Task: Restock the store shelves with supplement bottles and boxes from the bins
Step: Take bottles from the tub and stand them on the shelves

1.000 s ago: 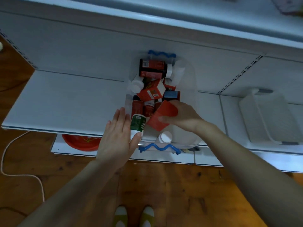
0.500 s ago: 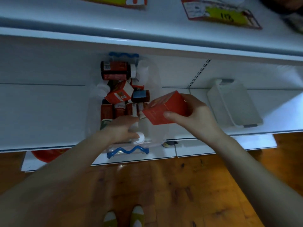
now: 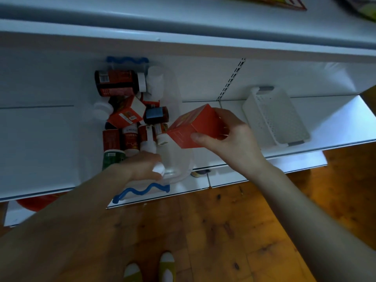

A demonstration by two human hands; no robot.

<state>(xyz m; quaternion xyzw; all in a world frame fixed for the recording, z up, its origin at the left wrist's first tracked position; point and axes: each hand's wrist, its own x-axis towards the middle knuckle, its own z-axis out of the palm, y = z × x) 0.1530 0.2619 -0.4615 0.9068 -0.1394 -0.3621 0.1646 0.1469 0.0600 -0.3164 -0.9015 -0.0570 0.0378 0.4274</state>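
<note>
A red box point(image 3: 195, 127) is being gripped by the R hand point(image 3: 234, 143), thumb on the near face and fingers curled over the far edge. It is being held tilted above the R side of the clear bin point(image 3: 179, 163); whether it is touching the bin cannot be told. The L hand point(image 3: 138, 167) is being held in the bin's near end, fingers curled round a white-capped bottle point(image 3: 158, 169), the bottle's body being hidden by the hand. The bin is being carried by the lower shelf point(image 3: 40, 139), w/ blue wavy handles point(image 3: 142, 191) front & back. Inside it, more red boxes, dark bottles & a green bottle point(image 3: 112, 159) are lying jumbled. A white basket point(image 3: 274, 117) is sitting on the same shelf, well apart to the R.
</note>
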